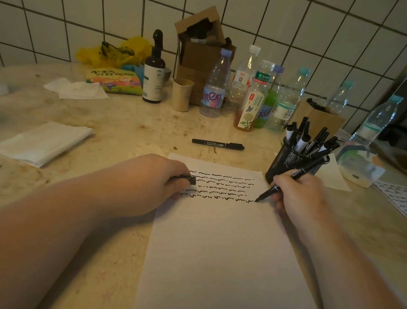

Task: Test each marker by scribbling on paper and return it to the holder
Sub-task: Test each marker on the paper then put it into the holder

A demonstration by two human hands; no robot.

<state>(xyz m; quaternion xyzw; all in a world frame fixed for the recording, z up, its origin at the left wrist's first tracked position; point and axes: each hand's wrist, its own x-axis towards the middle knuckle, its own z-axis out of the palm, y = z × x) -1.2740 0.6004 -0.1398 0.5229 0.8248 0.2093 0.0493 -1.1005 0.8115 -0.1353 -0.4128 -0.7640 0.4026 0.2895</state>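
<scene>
- Head view: a black mesh holder stands on the bench just off the paper's far right corner, packed with markers; they overlap too much to count exactly, roughly ten.
- The right hand grips one black marker in a writing grip, its tip touching the sheet of paper at the right end of the lowest scribbled line.
- Six wavy black lines cross the top of the paper; the rest of the sheet is blank.
- The left hand rests on the paper's left edge, fingers curled round a small black cap.
- One more capped marker lies flat on the bench beyond the paper's far edge.
- Along the back edge by the tiled wall stand about seven plastic bottles, some nearly empty, one holding green liquid and one amber.
- One dark spray bottle, one beige cup and two open cardboard boxes stand there too; what the boxes hold is unclear.
- A second scribbled sheet lies at the right edge.
</scene>
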